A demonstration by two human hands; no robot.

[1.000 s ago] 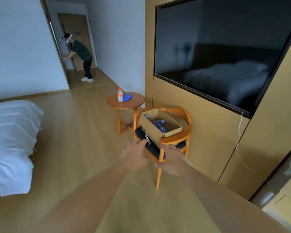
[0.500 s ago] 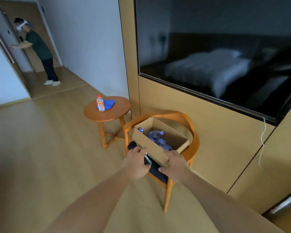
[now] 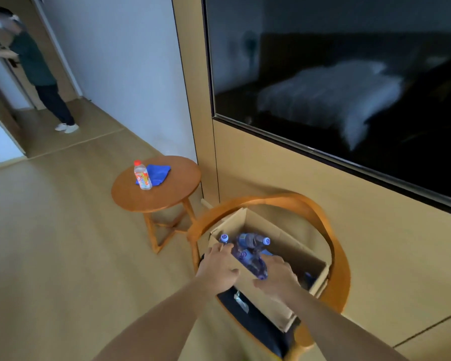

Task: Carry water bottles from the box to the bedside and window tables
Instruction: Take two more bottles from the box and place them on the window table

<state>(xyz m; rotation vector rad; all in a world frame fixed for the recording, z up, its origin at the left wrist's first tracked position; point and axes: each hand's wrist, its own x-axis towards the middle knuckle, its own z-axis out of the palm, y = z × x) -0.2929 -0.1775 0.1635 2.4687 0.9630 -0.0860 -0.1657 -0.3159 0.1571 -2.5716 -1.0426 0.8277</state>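
A wooden armchair (image 3: 320,217) with a curved back stands at the lower middle of the frame, and an open cardboard box (image 3: 268,295) sits on its dark seat cushion (image 3: 258,327). Up and to the left of it, a round wooden side table (image 3: 167,196) carries an upright drink bottle (image 3: 142,175) with a red cap, touching a folded blue cloth (image 3: 158,172). Both pieces stand on the light wood floor (image 3: 63,243).
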